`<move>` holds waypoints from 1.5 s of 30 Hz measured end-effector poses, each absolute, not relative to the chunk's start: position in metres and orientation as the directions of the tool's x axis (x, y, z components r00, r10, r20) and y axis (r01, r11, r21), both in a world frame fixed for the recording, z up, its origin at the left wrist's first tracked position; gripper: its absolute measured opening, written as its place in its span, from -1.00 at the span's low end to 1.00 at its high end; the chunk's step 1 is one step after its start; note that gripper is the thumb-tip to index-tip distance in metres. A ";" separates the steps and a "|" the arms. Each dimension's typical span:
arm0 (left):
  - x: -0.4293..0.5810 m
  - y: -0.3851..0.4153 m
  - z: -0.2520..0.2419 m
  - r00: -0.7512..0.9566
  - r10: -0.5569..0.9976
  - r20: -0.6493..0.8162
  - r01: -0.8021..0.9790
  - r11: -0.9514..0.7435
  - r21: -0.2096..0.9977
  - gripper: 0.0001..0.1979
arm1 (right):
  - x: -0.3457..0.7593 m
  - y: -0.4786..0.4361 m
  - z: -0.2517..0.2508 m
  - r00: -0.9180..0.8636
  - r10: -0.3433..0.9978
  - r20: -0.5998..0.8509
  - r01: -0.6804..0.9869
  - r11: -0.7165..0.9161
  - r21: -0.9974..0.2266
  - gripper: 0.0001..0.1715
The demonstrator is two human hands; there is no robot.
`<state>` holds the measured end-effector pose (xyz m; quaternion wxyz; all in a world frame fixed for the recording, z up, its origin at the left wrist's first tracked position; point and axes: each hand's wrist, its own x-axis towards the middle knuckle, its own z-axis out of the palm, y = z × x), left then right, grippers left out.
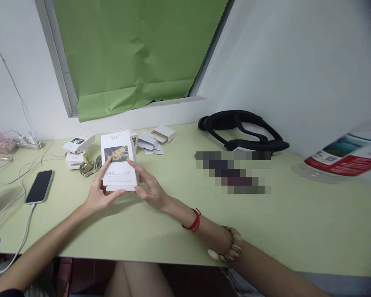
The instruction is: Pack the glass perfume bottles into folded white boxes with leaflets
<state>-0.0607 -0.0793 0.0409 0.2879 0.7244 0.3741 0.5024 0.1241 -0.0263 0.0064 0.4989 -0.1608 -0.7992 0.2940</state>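
Between my two hands is a white cardboard box (120, 171) with a picture of yellow flowers on its front. The edge of at least one more white box shows beneath it. My left hand (99, 194) grips the left side, with its thumb along the near edge. My right hand (151, 189) closes on the right side, fingers curled over the front. Just left of the boxes, a small glass perfume bottle (88, 168) with a gold cap stands on the table. Behind that bottle, small white boxes (77, 144) are piled up. Part of another bottle is hidden by my left hand.
Opened white cartons (163, 134) lie behind my hands. A charging phone (40, 187) and white cables are at the left, near a power strip (29, 143). To the right are a black head strap (256, 144), a blurred-out patch and a large plastic bottle (343, 159).
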 end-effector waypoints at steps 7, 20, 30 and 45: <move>-0.058 -0.081 0.039 0.218 0.870 0.442 0.151 -0.478 0.866 -0.22 | 0.122 -0.032 0.012 -0.448 0.627 0.638 -0.151 0.650 -0.745 -0.38; -0.059 -0.080 0.045 0.281 0.916 0.286 0.055 -0.313 0.948 -0.15 | 0.119 -0.032 0.013 -0.451 0.734 0.508 -0.286 0.421 -0.861 -0.33; -0.061 -0.078 0.040 0.283 0.925 0.253 -0.020 -0.258 0.966 -0.19 | 0.124 -0.026 0.013 -0.473 0.700 0.535 -0.211 0.499 -0.840 -0.26; -0.063 -0.073 0.038 0.201 0.927 0.318 0.035 -0.331 0.943 -0.33 | 0.123 -0.027 0.022 -0.417 0.678 0.605 -0.229 0.566 -0.792 -0.37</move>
